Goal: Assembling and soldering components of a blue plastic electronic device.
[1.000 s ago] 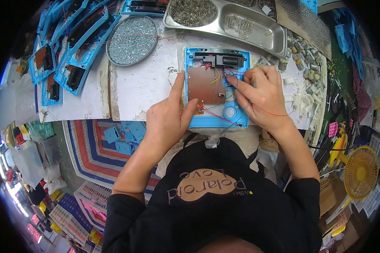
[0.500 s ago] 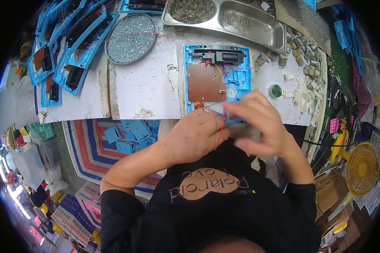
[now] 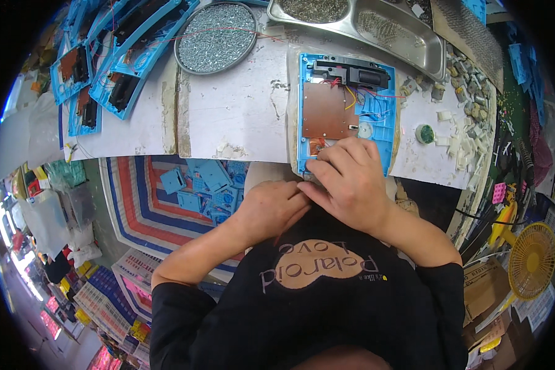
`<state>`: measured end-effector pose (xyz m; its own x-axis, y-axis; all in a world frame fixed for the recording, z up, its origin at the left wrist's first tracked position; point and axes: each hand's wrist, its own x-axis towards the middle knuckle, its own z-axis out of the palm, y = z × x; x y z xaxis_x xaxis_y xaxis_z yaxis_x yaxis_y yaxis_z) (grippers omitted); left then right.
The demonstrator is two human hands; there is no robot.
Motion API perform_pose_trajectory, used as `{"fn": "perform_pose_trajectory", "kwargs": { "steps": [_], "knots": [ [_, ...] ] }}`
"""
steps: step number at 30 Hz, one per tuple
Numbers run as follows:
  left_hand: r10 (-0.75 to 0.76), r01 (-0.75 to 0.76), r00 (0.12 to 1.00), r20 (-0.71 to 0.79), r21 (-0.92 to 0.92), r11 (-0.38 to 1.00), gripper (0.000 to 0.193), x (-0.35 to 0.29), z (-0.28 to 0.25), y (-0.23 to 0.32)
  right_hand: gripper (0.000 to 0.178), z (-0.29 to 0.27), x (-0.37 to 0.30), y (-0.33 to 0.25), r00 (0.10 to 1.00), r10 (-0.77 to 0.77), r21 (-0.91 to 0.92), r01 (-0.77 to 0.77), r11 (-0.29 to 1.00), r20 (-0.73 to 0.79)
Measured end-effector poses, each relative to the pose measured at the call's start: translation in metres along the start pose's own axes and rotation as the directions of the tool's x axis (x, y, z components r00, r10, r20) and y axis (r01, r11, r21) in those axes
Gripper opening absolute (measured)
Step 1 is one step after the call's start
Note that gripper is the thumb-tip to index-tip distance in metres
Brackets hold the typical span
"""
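Note:
A light-blue plastic housing (image 3: pixel 377 152) lies open on the table's front edge, in front of me. Inside it are a brown circuit board (image 3: pixel 328 111), a black part (image 3: pixel 367 76) along the far side and thin coloured wires. My left hand (image 3: pixel 271 210) is just off the housing's near left corner, its fingers pressed together; a bit of red wire (image 3: pixel 279 237) shows below them. Over the housing's near edge bends my right hand (image 3: pixel 353 185), fingers curled and thumb tip meeting the left fingertips. What lies in its pinch is hidden.
A round tray of small screws (image 3: pixel 216 38) and a steel compartment tray (image 3: pixel 407 34) stand at the back. Metal parts and white pieces (image 3: pixel 459 142) lie to the right, beside a small green-filled cup (image 3: pixel 424 134). More wired blue housings (image 3: pixel 117 92) are stacked left.
My right hand has come down and left, meeting the left hand at the housing's near edge. The left hand has shifted slightly nearer to me. The whole view has shifted too.

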<state>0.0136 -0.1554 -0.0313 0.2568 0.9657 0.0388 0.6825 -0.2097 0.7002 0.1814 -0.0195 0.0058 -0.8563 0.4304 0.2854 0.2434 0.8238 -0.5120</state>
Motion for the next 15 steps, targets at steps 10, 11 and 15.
{"fn": "perform_pose_trajectory", "kwargs": {
  "steps": [10, 11, 15],
  "knots": [
    [0.183, -0.203, 0.960, -0.214, -0.076, 0.976, 0.027, 0.038, -0.038, -0.032, 0.034, -0.043, 0.008, 0.023, 0.972, -0.112, 0.150, 0.081, 0.985, 0.208],
    [0.190, -0.213, 0.957, -0.217, -0.086, 0.973, 0.025, 0.038, -0.040, -0.034, 0.030, -0.065, 0.013, 0.045, 0.961, -0.167, 0.251, 0.110, 0.962, 0.219],
    [0.216, -0.236, 0.960, -0.180, -0.102, 0.966, 0.019, 0.040, -0.048, -0.032, 0.011, -0.178, 0.066, 0.142, 0.897, 0.321, 0.285, -0.236, 0.929, -0.303]
  ]
}}
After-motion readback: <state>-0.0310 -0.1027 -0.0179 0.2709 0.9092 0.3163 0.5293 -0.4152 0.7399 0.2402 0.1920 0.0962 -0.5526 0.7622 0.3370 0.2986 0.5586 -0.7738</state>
